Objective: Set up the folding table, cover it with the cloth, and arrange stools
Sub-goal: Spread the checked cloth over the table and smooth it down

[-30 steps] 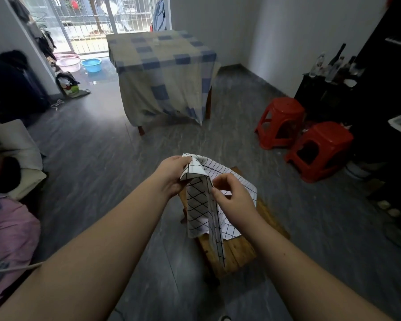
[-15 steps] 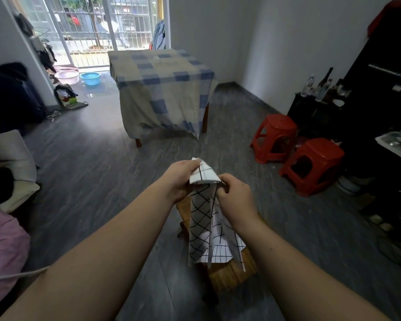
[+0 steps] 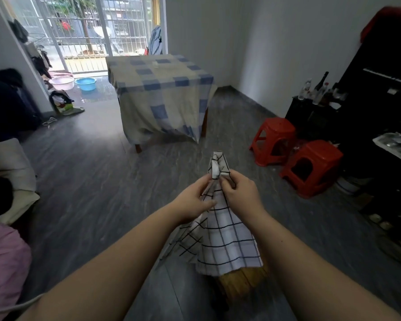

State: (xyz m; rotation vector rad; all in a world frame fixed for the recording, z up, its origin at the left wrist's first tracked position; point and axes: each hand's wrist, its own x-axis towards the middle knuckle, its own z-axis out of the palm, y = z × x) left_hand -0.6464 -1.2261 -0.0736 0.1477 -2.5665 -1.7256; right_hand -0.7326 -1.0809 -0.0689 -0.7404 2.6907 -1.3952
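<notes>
- Both sets of fingers are pinched shut on the top of the grid-pattern cloth (image 3: 227,242). The left hand (image 3: 192,202) grips it with thumb and fingertips at about 9 o'clock of the bunched peak, the right hand (image 3: 240,193) at about 3 o'clock. The hands are nearly touching, so the cloth is gathered between them, not spread.
- A small folded tip of the cloth sticks up above the knuckles. The rest hangs down in loose, partly doubled-over layers toward 6 o'clock.
- Right under the hanging hem there's a wooden surface (image 3: 241,280). I can't tell if the hem rests on it or just hangs in front.
- My take on doing this bit well: don't yank. Walk the fingers outward along one edge until each hand has its own corner, then pull the hands apart so the folds drop out by themselves.
- It's thin fabric, so keep a light pinch and let gravity do the unfolding; a quick shake should clear the doubled layers.
- Further out: a table under a blue check cover (image 3: 162,93) stands at 12 o'clock, well apart from the hands.
- Two red stools (image 3: 294,154) sit just beside each other at around 2 o'clock, by the dark cabinet (image 3: 380,93). They look not yet arranged.
</notes>
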